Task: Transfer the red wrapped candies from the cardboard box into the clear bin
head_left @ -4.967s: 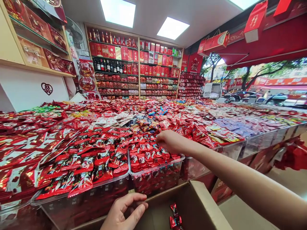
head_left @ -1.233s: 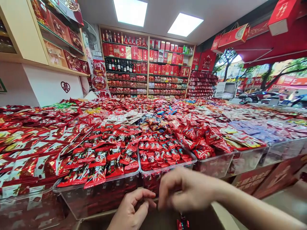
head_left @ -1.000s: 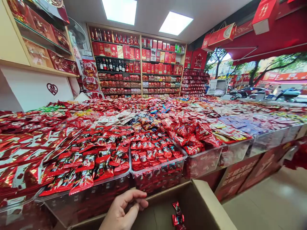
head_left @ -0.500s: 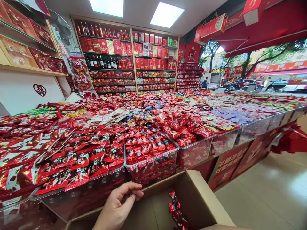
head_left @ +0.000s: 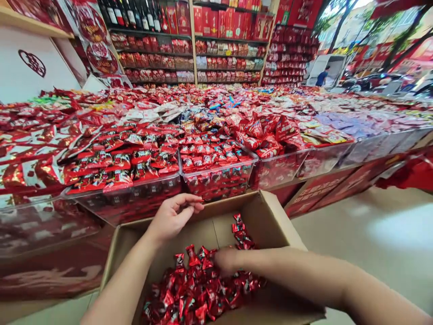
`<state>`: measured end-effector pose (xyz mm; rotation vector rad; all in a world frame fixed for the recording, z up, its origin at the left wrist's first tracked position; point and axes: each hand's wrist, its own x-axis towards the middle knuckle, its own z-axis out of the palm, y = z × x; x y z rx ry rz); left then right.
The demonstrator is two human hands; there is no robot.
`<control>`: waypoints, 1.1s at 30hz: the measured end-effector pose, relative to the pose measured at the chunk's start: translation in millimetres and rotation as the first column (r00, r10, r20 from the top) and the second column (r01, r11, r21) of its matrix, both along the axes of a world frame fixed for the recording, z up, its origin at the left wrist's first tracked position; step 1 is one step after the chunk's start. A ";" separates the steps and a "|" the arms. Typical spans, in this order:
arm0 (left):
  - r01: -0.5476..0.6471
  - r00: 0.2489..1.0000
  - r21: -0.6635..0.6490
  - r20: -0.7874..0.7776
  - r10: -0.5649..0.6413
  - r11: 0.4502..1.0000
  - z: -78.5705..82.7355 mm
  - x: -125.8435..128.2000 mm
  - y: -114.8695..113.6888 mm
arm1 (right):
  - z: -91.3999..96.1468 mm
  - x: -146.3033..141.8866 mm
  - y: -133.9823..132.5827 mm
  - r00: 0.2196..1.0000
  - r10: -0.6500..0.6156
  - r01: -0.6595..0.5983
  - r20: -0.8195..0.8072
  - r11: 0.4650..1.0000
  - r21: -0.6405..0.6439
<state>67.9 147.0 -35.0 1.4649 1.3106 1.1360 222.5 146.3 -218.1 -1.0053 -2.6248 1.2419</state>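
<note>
An open cardboard box [head_left: 270, 221] stands in front of me, below the display counter. Its bottom holds a heap of small red foil-wrapped candies [head_left: 192, 293]. My left hand [head_left: 174, 215] pinches the box's far rim, thumb on one side and fingers curled over the other. My right hand [head_left: 226, 261] is down inside the box on top of the candy heap; its fingers are buried among the wrappers and blurred. Just beyond the box is a clear plastic bin [head_left: 219, 174] filled with the same kind of red candies.
The counter carries many clear bins of red packets, such as one at the left [head_left: 125, 192] and one at the right [head_left: 287, 164]. Shelves of red boxes and bottles [head_left: 216, 27] line the back wall. Pale floor [head_left: 372, 234] lies to the right. A person in blue [head_left: 320, 76] stands far off.
My view has tilted down onto the box. My right hand, out of sight half a second ago, has come back into the box and onto the candies. My left hand stays on the rim.
</note>
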 end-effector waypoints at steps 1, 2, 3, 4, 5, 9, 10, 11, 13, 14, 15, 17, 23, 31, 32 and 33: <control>0.000 1.000 -0.004 0.005 0.000 1.000 -0.5 0.4 0.5 | 4.9 2.0 1.8 0.999 0.006 -0.005 0.038 1.000 -0.014; 0.000 1.000 -0.004 0.009 0.000 1.000 -0.7 0.8 0.8 | 11.6 3.0 4.3 0.997 0.012 -0.010 0.080 1.000 -0.022; 0.000 1.000 -0.002 0.011 0.000 1.000 -0.9 1.1 0.8 | 19.8 3.6 7.3 0.993 0.013 -0.011 0.115 1.000 -0.025; 0.001 1.000 0.002 0.009 -0.002 1.000 -1.1 1.3 0.7 | 29.5 4.1 10.8 0.992 0.005 -0.002 0.128 1.000 -0.020; 0.003 1.000 0.007 0.005 -0.003 1.000 -1.2 1.2 0.3 | 40.5 4.9 14.8 0.991 -0.007 0.009 0.131 1.000 -0.014; 0.024 0.999 0.031 -0.045 -0.023 0.999 -1.0 0.4 -2.9 | 91.1 14.7 33.8 0.996 -0.024 0.027 0.086 0.999 -0.032; 0.040 0.997 0.036 -0.067 -0.037 0.999 -0.3 0.3 -4.0 | 103.5 18.4 38.1 0.997 -0.015 0.018 0.074 0.999 -0.043; 0.061 0.994 0.039 -0.097 -0.057 0.997 0.7 0.3 -5.1 | 115.0 22.1 41.4 0.999 -0.009 0.012 0.052 0.998 -0.065; 0.107 0.981 0.041 -0.165 -0.099 0.993 3.5 0.8 -6.9 | 133.8 28.5 44.5 0.998 -0.037 0.029 -0.049 0.987 -0.159; 0.130 0.971 0.044 -0.208 -0.118 0.991 5.0 1.0 -7.6 | 140.7 30.7 44.3 0.989 -0.079 0.048 -0.124 0.971 -0.236; 0.153 0.955 0.052 -0.263 -0.134 0.987 6.3 1.3 -8.2 | 145.9 32.3 43.2 0.970 -0.133 0.060 -0.203 0.942 -0.329; 0.194 0.909 0.063 -0.388 -0.155 0.979 7.9 1.9 -8.5 | 151.7 33.3 39.8 0.908 -0.263 0.075 -0.326 0.868 -0.490; 0.133 0.905 0.012 -0.408 -0.117 0.991 6.8 4.1 -7.9 | 152.1 29.0 31.8 0.784 -0.416 0.132 -0.461 0.837 -0.532; 0.103 0.952 -0.026 -0.288 -0.106 0.994 5.9 3.0 -6.3 | 147.5 31.3 21.4 0.776 0.008 0.263 -0.631 0.905 0.335; 0.106 0.949 -0.028 -0.295 -0.110 0.994 6.0 2.6 -6.2 | 147.4 31.6 20.9 0.793 0.108 0.255 -0.600 0.835 0.487; 0.106 0.947 -0.035 -0.301 -0.111 0.994 5.9 2.2 -6.0 | 147.3 31.5 20.9 0.806 0.180 0.254 -0.564 0.755 0.605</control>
